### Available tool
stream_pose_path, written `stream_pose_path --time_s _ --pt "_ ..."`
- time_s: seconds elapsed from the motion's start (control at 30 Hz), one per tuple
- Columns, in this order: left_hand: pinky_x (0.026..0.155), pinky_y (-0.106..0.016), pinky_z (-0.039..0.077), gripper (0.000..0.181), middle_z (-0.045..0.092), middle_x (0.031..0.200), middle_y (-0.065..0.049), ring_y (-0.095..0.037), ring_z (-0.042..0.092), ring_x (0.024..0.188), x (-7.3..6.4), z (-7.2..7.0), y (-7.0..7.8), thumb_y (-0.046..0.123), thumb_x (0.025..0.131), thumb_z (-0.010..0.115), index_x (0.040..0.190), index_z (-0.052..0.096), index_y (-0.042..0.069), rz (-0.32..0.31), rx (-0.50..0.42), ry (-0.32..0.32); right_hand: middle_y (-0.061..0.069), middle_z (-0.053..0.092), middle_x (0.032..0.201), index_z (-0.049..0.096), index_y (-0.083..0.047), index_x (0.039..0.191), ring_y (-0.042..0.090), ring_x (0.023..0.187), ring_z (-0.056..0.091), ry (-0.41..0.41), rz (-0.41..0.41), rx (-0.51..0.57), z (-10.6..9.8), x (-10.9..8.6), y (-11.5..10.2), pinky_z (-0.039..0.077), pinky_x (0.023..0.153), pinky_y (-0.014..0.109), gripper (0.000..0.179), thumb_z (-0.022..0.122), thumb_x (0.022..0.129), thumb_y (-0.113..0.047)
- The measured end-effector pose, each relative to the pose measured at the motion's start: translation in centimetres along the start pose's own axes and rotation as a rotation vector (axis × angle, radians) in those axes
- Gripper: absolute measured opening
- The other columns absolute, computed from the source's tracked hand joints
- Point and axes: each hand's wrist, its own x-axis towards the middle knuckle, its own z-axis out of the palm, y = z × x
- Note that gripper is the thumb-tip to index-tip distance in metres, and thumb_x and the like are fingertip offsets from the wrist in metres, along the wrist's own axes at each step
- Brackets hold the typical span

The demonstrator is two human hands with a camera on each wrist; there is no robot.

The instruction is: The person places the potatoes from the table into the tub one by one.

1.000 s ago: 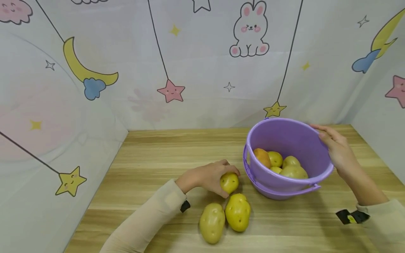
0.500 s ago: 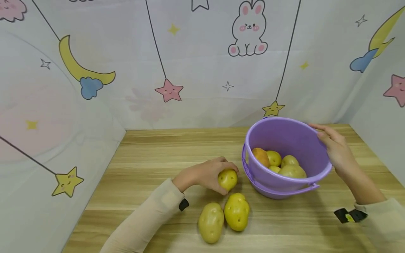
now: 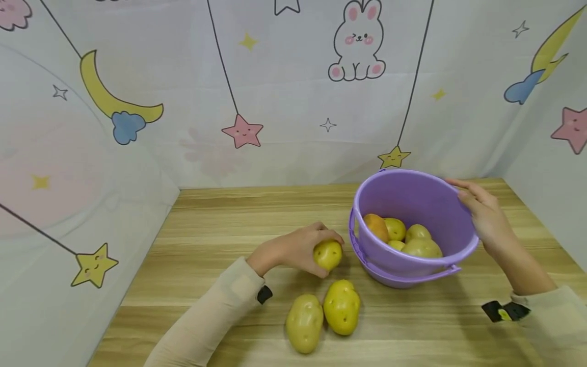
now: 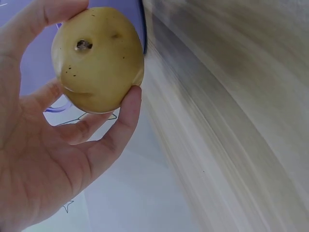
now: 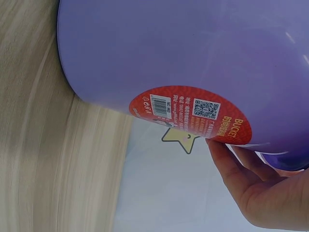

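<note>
My left hand (image 3: 298, 251) pinches a small yellow potato (image 3: 327, 255) between thumb and fingers, just left of the bucket. The left wrist view shows this potato (image 4: 99, 60) close up, with dark eyes on its skin. On the right stands a purple bucket (image 3: 415, 196), its mouth leaning toward me. My right hand (image 3: 490, 216) holds it by the right side of the rim; in the right wrist view its fingers (image 5: 229, 166) lie against the outer wall near a red label (image 5: 193, 115). Inside the bucket are several potatoes (image 3: 423, 248) and an orange-tinted round one (image 3: 376, 227).
Two larger potatoes lie side by side in front of my left hand, a pale one (image 3: 304, 323) and a yellow one (image 3: 342, 308). The bucket's handle (image 3: 426, 279) hangs down its near side. A white cloth backdrop (image 3: 284, 92) rises behind the wooden table (image 3: 220, 219).
My left hand has raised the small potato slightly, away from the two lying ones. My right hand keeps its hold on the bucket. The whole view has shifted a little.
</note>
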Motion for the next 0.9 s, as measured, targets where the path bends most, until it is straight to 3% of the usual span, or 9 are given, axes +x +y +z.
stream_pose_path --time_s 0.33,0.53,0.9 --pt "0.09 -0.029 0.048 0.071 0.048 0.129 -0.008 -0.016 0.052 0.108 0.2 -0.1 -0.3 0.028 0.077 0.083 0.14 0.054 0.017 0.012 0.01 0.012 -0.018 0.058 0.109 0.055 -0.022 0.143 0.003 0.085 0.063 0.008 0.009 0.006 0.0 0.0 0.1 0.054 0.068 0.02 0.038 0.037 0.109 -0.02" --pt "0.089 -0.029 0.048 0.071 0.048 0.129 -0.008 -0.017 0.052 0.108 0.1 -0.3 -0.2 0.027 0.075 0.083 0.139 0.054 0.017 0.037 -0.023 0.05 -0.017 0.054 0.113 0.053 -0.019 0.145 0.002 0.086 0.062 0.009 0.006 -0.013 0.0 0.0 0.1 0.053 0.068 0.02 0.04 0.036 0.109 -0.021" --pt "0.088 -0.028 0.049 0.07 0.048 0.13 -0.009 -0.017 0.053 0.108 -0.1 -1.2 0.4 0.026 0.075 0.082 0.139 0.055 0.02 0.056 -0.034 0.105 -0.02 0.06 0.107 0.057 -0.02 0.142 0.001 0.085 0.063 0.013 -0.026 0.026 -0.1 -0.1 0.3 0.053 0.068 0.019 0.037 0.039 0.109 -0.021"
